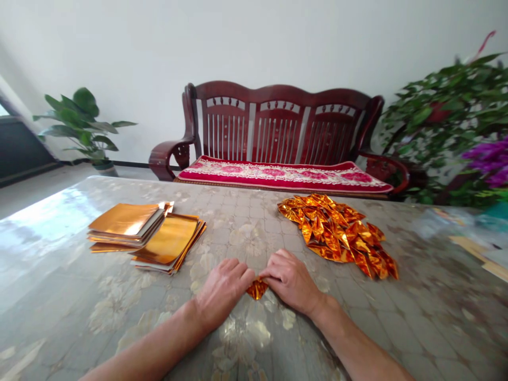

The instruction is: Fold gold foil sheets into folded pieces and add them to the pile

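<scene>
Shiny counter (pixel 59 275) spreads beneath stacked gold foil sheets (pixel 169 241) and a heap of folded gold foil (pixel 337 235); nearer, the left hand (pixel 222 293) and right hand (pixel 289 280), curled and angled inward, pinch a small folded foil piece (pixel 257 289) between them, against the counter.

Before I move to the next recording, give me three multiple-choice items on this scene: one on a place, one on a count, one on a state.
1. Where is the small folded gold foil piece?
A. Between the left hand and right hand, on the table top
B. On the bench cushion
C. Under the flat sheets

2. How many stacks of flat foil sheets lie left of the hands?
A. One
B. Two
C. Four

3. What state is the foil heap in?
A. Squared-up flat sheets
B. Loose folded pieces
C. Sealed in a bag

1: A, the fingers of both hands meet at it.
2: B, two stacks lie side by side.
3: B, pointed folded pieces lie piled loosely.
</scene>
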A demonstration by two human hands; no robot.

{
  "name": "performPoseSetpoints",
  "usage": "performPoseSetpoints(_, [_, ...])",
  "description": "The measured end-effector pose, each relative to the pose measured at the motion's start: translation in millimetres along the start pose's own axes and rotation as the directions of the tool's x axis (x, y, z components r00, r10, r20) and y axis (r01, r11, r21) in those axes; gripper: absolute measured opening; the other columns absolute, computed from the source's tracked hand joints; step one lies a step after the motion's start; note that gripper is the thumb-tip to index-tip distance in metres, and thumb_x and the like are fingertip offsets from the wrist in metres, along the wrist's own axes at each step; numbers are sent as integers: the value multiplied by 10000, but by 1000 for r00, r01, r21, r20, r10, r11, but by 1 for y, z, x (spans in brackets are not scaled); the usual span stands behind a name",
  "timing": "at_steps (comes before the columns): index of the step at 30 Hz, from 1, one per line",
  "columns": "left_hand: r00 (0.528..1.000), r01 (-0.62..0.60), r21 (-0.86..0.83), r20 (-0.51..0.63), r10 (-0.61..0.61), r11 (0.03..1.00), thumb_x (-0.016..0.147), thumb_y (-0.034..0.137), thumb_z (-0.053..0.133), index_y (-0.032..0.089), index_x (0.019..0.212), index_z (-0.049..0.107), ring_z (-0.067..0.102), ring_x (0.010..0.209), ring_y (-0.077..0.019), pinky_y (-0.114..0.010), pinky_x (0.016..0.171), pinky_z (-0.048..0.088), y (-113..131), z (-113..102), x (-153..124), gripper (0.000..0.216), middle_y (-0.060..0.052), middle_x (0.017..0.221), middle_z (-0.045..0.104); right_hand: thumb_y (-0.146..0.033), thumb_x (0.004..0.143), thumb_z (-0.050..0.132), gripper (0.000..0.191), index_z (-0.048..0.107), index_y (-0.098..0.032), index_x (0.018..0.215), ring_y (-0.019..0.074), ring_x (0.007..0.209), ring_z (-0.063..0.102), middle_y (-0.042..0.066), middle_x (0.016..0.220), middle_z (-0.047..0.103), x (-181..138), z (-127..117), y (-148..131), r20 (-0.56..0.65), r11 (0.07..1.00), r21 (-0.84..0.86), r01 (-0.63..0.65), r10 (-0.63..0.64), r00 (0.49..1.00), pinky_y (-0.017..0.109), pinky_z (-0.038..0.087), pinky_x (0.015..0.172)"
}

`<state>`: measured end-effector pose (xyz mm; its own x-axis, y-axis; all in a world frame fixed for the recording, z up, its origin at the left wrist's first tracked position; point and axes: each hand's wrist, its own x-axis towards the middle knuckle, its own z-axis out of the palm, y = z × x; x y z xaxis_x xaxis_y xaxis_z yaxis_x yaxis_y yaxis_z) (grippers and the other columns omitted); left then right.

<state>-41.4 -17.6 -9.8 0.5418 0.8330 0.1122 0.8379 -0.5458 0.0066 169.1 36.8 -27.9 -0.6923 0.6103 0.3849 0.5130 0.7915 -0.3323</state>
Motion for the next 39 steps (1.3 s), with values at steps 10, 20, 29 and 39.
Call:
performPoseSetpoints(10, [996, -80, 45, 45, 78, 996, 955, 179, 548, 201, 958, 549, 546, 865, -215, -343, 754, 452, 4, -1, -10, 22, -29, 938, 608, -256, 977, 544, 195, 710, -219, 882, 184, 805, 487, 26, 767, 598, 0, -5, -2, 40, 982, -95, 160, -157, 987, 334, 347, 724])
performPoseSetpoints(20, [996, -54, 95, 75, 47, 994, 892, 70, 538, 189, 921, 556, 539, 801, -228, -352, 685, 449, 23, -2, -22, 123, -36, 889, 591, -154, 896, 573, 167, 662, -199, 762, 166, 779, 487, 11, 753, 591, 0, -13, -3, 112, 987, -28, 159, -155, 982, 313, 341, 738])
performPoseSetpoints(29, [993, 87, 141, 65, -97, 986, 887, 69, 499, 168, 1043, 601, 558, 896, -250, -363, 738, 461, 46, 14, -34, 210, -75, 968, 611, -240, 799, 750, 121, 633, -210, 797, 150, 793, 529, -20, 798, 605, 4, -10, -15, 135, 984, -14, -176, 177, 975, 258, 354, 692])
performPoseSetpoints(39, [944, 324, -258, 149, -294, 910, 930, 265, 563, 215, 1003, 622, 638, 850, -202, -278, 664, 411, 13, -9, 4, 106, -30, 961, 642, -191, 816, 713, 132, 585, -201, 786, 143, 816, 536, -25, 823, 591, 5, -14, -18, 198, 978, 20, -206, 198, 960, 247, 332, 685])
